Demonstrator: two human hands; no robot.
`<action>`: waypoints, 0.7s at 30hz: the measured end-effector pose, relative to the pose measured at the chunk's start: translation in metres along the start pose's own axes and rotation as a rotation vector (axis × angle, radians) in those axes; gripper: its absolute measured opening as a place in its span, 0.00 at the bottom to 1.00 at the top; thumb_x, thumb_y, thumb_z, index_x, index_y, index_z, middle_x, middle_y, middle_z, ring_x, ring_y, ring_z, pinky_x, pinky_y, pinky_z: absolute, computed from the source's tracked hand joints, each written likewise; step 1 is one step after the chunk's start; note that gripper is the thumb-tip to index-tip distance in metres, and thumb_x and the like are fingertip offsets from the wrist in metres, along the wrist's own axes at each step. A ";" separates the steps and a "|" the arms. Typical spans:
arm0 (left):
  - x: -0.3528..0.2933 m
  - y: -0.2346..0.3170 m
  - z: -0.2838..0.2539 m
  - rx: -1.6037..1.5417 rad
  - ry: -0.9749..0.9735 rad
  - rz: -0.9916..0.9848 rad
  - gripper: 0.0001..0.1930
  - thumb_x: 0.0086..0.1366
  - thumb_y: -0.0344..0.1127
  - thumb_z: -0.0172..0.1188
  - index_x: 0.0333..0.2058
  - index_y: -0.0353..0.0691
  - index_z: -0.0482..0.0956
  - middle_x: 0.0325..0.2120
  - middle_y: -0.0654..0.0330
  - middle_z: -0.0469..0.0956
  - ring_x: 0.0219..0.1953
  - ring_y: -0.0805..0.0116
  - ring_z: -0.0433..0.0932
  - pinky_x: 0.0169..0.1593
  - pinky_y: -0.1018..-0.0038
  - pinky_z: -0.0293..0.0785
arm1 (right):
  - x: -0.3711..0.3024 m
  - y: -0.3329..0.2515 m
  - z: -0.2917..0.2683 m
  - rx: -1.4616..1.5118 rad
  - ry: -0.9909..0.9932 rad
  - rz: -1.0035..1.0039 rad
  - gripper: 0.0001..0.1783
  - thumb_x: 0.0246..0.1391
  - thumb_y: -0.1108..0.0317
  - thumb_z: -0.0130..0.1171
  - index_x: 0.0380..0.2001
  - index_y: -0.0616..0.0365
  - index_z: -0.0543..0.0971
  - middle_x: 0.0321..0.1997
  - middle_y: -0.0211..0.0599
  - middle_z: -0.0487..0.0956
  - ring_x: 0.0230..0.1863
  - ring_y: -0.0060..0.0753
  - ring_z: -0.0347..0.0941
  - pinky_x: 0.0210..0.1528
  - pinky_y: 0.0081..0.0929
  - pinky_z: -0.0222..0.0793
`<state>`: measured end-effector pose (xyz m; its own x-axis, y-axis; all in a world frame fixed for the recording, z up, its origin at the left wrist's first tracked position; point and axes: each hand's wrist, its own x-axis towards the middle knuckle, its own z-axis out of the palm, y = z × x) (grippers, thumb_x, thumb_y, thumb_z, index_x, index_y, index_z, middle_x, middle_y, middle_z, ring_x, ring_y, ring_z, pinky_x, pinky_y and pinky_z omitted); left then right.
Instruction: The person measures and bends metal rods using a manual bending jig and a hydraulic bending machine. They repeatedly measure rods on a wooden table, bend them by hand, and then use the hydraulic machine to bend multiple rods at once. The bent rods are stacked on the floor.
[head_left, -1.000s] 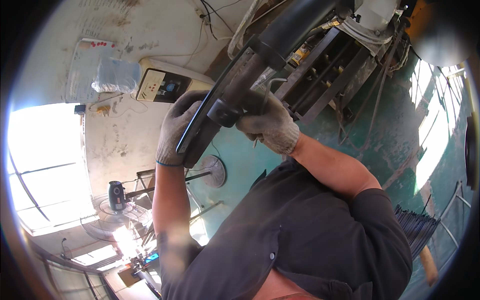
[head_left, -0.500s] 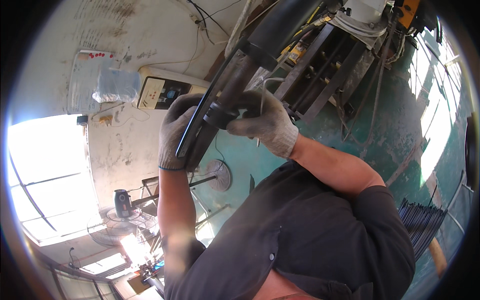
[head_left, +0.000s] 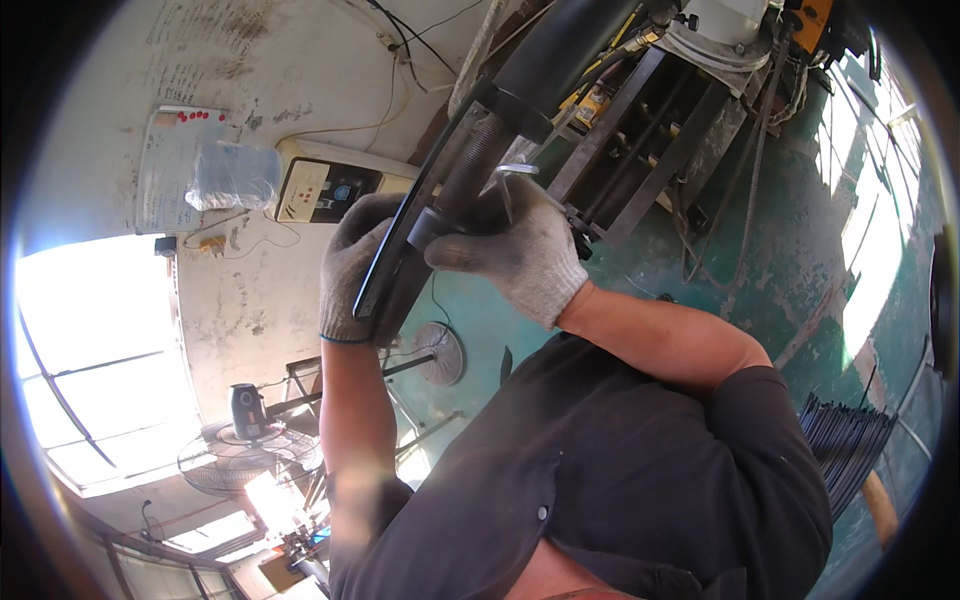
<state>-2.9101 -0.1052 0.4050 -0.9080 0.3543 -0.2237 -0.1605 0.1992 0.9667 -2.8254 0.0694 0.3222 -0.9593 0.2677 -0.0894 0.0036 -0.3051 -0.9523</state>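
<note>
My left hand (head_left: 352, 265), in a grey-white work glove, is curled against the far side of a long black metal bar (head_left: 393, 245); its fingertips are hidden behind the bar. My right hand (head_left: 520, 250), gloved alike, closes around a dark round collar (head_left: 428, 228) with its thumb along the near side. The collar sits on a threaded rod (head_left: 478, 155) that comes out of a thick black cylinder (head_left: 560, 55). A thin bent metal piece (head_left: 516, 170) rises beside my right fingers.
A steel machine frame (head_left: 650, 140) with hoses stands at the upper right. A control box (head_left: 325, 188) and a whiteboard (head_left: 170, 165) are on the left wall. Fans (head_left: 245, 455) stand at lower left. A bundle of black rods (head_left: 845, 450) leans at right.
My right hand has shifted left and closed further around the collar, whose lighter side now shows. My left hand has stayed in nearly the same place.
</note>
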 end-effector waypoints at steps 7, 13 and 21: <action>-0.001 -0.005 -0.001 0.034 -0.018 -0.003 0.13 0.71 0.32 0.64 0.51 0.31 0.83 0.42 0.56 0.85 0.44 0.71 0.84 0.48 0.78 0.81 | 0.000 -0.005 0.000 -0.126 0.025 -0.009 0.44 0.37 0.49 0.87 0.55 0.61 0.81 0.48 0.45 0.88 0.49 0.41 0.86 0.56 0.36 0.80; 0.020 -0.053 -0.030 0.010 -0.162 -0.075 0.18 0.71 0.32 0.64 0.57 0.30 0.79 0.45 0.51 0.85 0.42 0.63 0.87 0.45 0.70 0.85 | -0.015 0.030 -0.007 0.131 0.150 0.014 0.23 0.61 0.52 0.71 0.46 0.61 0.80 0.36 0.37 0.84 0.37 0.35 0.82 0.44 0.35 0.79; -0.039 -0.154 0.012 -0.175 -0.359 -0.424 0.24 0.69 0.31 0.66 0.61 0.30 0.75 0.46 0.46 0.85 0.45 0.52 0.86 0.51 0.58 0.84 | -0.016 0.093 -0.028 0.669 0.179 0.095 0.24 0.76 0.48 0.57 0.47 0.62 0.84 0.40 0.36 0.85 0.40 0.30 0.81 0.44 0.30 0.74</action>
<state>-2.8452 -0.1391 0.2639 -0.5671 0.5704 -0.5942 -0.5706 0.2482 0.7828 -2.8021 0.0623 0.2269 -0.9021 0.3410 -0.2645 -0.1446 -0.8162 -0.5594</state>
